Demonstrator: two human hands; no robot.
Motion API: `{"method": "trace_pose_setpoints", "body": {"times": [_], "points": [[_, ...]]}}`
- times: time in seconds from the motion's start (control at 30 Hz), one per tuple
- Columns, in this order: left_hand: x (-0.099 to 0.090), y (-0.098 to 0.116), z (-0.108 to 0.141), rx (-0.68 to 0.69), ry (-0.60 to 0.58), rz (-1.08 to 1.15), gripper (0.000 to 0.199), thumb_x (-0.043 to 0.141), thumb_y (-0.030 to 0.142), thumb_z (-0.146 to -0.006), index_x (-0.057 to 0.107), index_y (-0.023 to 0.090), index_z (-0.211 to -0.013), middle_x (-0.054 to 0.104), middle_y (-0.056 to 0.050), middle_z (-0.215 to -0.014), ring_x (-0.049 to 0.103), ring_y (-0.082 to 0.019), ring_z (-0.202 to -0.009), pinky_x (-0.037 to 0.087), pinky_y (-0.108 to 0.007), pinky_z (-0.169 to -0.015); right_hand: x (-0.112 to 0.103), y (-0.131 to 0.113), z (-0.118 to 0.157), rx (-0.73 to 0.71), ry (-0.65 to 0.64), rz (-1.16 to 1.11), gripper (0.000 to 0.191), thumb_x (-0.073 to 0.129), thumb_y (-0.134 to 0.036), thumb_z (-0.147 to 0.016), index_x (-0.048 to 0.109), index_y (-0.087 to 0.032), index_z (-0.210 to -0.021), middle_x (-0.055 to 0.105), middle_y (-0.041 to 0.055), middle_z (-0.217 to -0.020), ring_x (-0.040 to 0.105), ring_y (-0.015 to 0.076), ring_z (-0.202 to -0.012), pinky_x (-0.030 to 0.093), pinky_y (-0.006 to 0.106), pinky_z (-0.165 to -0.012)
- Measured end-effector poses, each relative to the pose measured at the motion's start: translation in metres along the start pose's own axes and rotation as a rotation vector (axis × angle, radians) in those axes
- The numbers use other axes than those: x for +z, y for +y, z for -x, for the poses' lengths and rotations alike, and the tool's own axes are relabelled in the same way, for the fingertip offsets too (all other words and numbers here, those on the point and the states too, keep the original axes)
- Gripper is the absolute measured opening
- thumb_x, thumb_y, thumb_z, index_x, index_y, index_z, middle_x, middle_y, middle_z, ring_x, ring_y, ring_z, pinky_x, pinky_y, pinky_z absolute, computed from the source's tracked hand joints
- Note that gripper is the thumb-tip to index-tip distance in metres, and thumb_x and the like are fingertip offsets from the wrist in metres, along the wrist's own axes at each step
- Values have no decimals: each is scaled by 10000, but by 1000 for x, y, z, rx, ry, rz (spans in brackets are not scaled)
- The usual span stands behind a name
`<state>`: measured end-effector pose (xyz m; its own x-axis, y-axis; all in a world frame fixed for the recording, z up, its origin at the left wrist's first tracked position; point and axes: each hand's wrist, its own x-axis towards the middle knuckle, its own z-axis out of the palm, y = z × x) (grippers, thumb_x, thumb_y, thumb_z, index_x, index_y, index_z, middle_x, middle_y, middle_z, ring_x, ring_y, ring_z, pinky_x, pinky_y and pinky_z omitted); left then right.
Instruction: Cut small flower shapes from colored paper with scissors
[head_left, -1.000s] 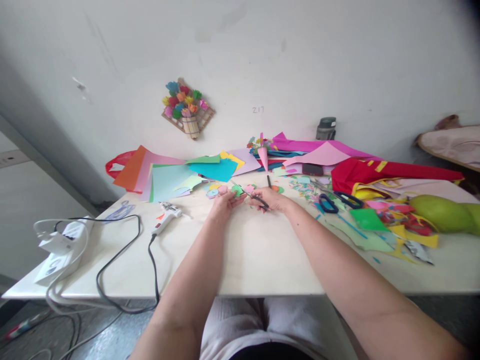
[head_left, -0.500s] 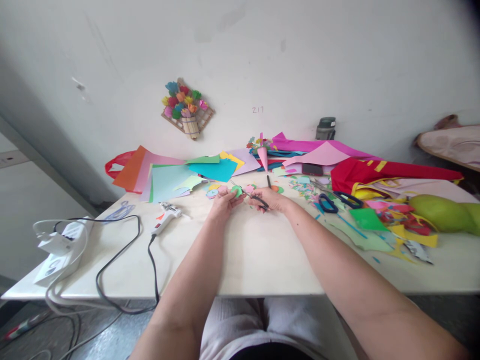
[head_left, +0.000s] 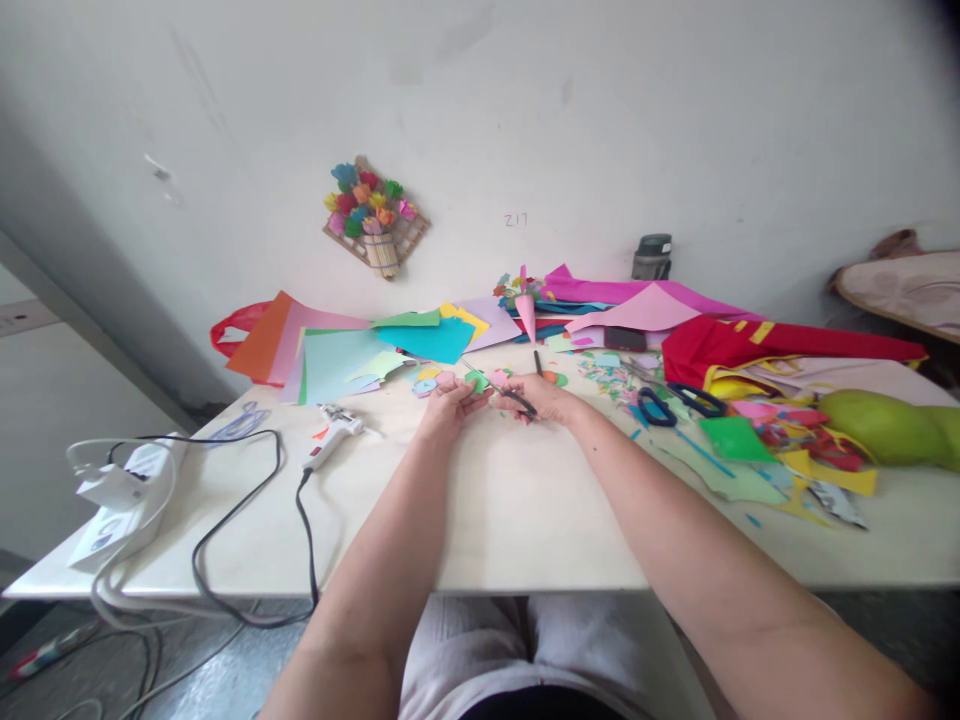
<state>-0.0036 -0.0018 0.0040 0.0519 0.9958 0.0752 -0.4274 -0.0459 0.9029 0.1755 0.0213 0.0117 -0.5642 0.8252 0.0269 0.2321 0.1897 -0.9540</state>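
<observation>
Near the middle of the table, my left hand pinches a small piece of green paper. My right hand is closed on the dark handles of a pair of scissors, whose blades point left and reach the green paper. Small cut paper pieces in pink, yellow and blue lie just beyond my left hand. A dark pen-like object stands out behind my right hand.
A glue gun and a power strip with cables are at the left. Colored sheets lie along the back. Blue-handled scissors, paper scraps and a red cloth are at the right.
The green paper has turned slightly in my left hand, and the scissor blades have shifted a little against it. Both arms stay in nearly the same place.
</observation>
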Motion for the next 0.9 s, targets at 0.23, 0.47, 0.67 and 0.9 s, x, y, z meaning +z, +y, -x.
{"method": "trace_pose_setpoints", "body": {"times": [0.23, 0.47, 0.67, 0.9], "points": [[-1, 0, 0, -6, -5, -19, 243, 741, 211, -623, 511, 137, -599, 666, -45, -690, 689, -227, -780, 535, -278, -685, -1, 1, 0, -17, -2, -7, 254, 732, -294, -632, 558, -140, -732, 498, -64, -449, 427, 48, -334, 346, 154, -315], [-2, -1, 0, -9, 1, -34, 249, 758, 231, -607, 528, 136, -609, 673, -53, -706, 686, -234, -799, 531, -290, -704, 1, -3, 1, -12, 11, -16, 264, 740, -296, -625, 551, -140, -725, 480, -69, -432, 423, 53, -334, 348, 161, -313], [-2, -2, -1, 0, 11, -22, 250, 756, 227, -617, 523, 138, -631, 668, -48, -701, 687, -218, -769, 539, -279, -675, 2, -8, 4, -5, 30, -12, 273, 751, -287, -613, 543, -138, -708, 463, -77, -413, 406, 47, -321, 337, 155, -300], [2, 2, 2, 11, 29, -12, 275, 757, 210, -619, 488, 151, -631, 637, -16, -650, 685, -201, -717, 540, -264, -634, 0, -9, 4, 23, 93, -35, 270, 769, -254, -600, 546, -140, -700, 453, -74, -402, 405, 52, -321, 316, 161, -287]]}}
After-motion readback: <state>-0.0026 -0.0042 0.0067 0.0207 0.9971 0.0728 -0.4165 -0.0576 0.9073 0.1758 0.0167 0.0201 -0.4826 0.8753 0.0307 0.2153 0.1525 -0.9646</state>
